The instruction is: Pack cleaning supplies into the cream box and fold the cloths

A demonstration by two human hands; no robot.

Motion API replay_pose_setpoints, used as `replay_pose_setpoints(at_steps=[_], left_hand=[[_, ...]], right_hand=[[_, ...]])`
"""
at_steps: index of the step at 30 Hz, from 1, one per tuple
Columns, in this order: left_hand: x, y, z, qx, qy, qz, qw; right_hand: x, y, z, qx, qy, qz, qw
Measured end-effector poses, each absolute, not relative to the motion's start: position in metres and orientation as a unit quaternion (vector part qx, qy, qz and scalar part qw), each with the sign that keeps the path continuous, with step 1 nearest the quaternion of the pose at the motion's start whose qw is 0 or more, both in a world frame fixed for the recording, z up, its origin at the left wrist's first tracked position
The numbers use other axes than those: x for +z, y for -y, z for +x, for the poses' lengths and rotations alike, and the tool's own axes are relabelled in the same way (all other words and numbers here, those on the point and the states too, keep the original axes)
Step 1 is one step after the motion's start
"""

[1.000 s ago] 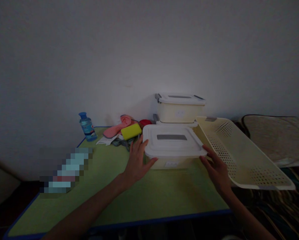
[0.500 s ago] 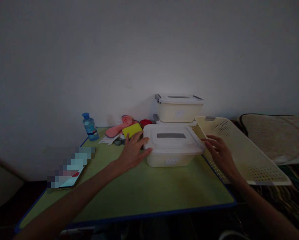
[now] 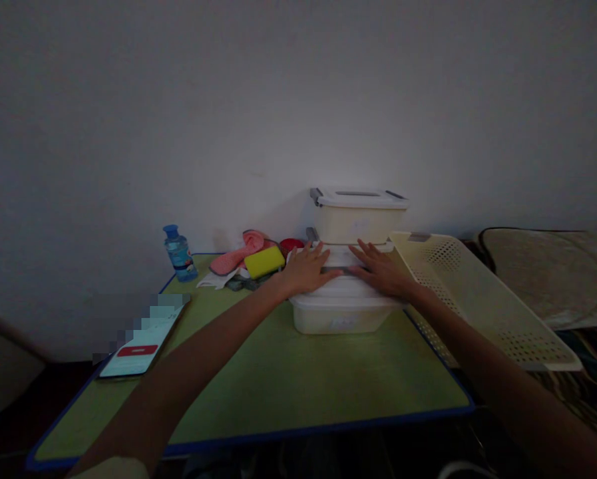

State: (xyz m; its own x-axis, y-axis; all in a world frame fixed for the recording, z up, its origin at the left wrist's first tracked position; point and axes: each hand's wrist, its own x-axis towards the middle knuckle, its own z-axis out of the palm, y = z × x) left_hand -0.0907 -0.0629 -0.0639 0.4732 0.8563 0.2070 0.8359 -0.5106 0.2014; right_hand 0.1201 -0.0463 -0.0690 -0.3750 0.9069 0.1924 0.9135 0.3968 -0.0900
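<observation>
A cream storage box (image 3: 341, 320) with a white lid (image 3: 345, 287) stands on the green table (image 3: 288, 379). My left hand (image 3: 305, 269) lies flat on the left part of the lid, fingers spread. On the right part rests my right hand (image 3: 381, 271), its fingers also stretched out. Between them the grey strip on the lid is partly covered. Just behind, a similar lidded box (image 3: 361, 223) with grey latches is stacked on another one, mostly hidden.
A blue bottle (image 3: 181, 254) stands at the back left, near a pink cloth (image 3: 235, 258), a yellow sponge (image 3: 265, 262) and a red item (image 3: 292, 245). At left lies a phone (image 3: 141, 346). A cream perforated basket (image 3: 482, 293) sits right of the table, beside a beige cushion-like pad (image 3: 548, 273).
Both hands have moved inward from the sides of the front box onto the top of its lid. The box itself has stayed in about the same place.
</observation>
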Motion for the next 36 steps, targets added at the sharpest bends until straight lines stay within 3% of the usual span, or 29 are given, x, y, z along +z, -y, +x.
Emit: replay_pose_setpoints(at_steps=[4, 15, 36], left_hand=[[-0.082, 0.056, -0.09, 0.121, -0.502, 0.855, 0.056], [-0.084, 0.056, -0.091, 0.136, -0.5, 0.854, 0.052], [-0.083, 0.09, -0.102, 0.12, -0.481, 0.866, 0.06]], right_hand=[[-0.083, 0.042, 0.122, 0.002, 0.829, -0.557, 0.044], [-0.079, 0.047, 0.119, 0.002, 0.824, -0.565, 0.027], [-0.083, 0.091, 0.108, 0.0, 0.815, -0.576, 0.063]])
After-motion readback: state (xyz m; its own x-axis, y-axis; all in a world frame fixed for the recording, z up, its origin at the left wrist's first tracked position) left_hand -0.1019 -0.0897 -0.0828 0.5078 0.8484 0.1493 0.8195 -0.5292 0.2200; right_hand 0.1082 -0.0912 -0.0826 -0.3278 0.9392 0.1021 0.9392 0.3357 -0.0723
